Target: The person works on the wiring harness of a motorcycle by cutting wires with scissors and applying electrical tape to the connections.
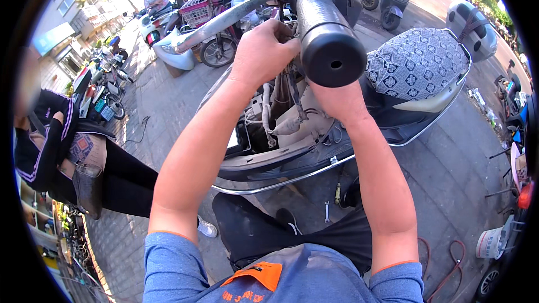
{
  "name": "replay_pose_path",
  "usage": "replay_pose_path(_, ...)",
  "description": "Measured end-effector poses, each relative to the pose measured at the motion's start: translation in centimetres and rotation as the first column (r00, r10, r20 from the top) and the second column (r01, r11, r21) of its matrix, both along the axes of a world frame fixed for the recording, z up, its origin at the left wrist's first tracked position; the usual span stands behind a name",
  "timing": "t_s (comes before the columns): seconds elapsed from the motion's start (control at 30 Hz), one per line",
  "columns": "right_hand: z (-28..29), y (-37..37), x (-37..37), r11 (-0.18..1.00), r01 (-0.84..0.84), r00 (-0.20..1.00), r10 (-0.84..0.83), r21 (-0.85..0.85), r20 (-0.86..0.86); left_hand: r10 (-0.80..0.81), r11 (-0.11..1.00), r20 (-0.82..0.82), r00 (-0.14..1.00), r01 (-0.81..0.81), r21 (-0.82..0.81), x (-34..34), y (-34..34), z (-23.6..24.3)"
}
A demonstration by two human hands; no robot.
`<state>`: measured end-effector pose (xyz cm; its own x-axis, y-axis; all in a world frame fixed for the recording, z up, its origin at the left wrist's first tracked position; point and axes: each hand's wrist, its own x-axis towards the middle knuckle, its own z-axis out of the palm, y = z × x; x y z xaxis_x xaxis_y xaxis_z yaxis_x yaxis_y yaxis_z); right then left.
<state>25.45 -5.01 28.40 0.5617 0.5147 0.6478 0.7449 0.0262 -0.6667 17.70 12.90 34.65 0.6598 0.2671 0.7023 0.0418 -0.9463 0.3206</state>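
A scooter with its front covers off stands crosswise in front of me. Its black handlebar grip (331,36) points up toward me and blocks part of the view. Left of this grip, my left hand (263,53) is closed, fingertips pinched among wires and parts at the steering column; what they hold is too small to make out. My right hand (339,101) reaches in below and behind the grip, its fingers hidden. Under both hands, hoses and wiring (275,115) show inside the opened body. To the right is the seat (418,62) in a blue-and-white patterned cover.
On the pavement by my feet lie a wrench (327,212) and a screwdriver (337,192). A person in black (78,151) stands close at left. Parked scooters (393,0) fill the background. A white bucket (489,243) and red hose (453,266) are at lower right.
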Motion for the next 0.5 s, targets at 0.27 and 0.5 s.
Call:
replay_pose_path(0.27,-0.2,-0.3,-0.3,0.992,0.129,0.988,-0.127,-0.012,0.089,0.061,0.893,-0.055,0.997,-0.030,0.450,-0.1,-2.2,3.4)
replay_pose_path(0.5,-0.6,0.0,-1.6,0.988,0.156,0.980,-0.157,0.018,0.125,0.076,0.977,-0.318,0.945,-0.007,0.212,0.1,-1.2,3.6)
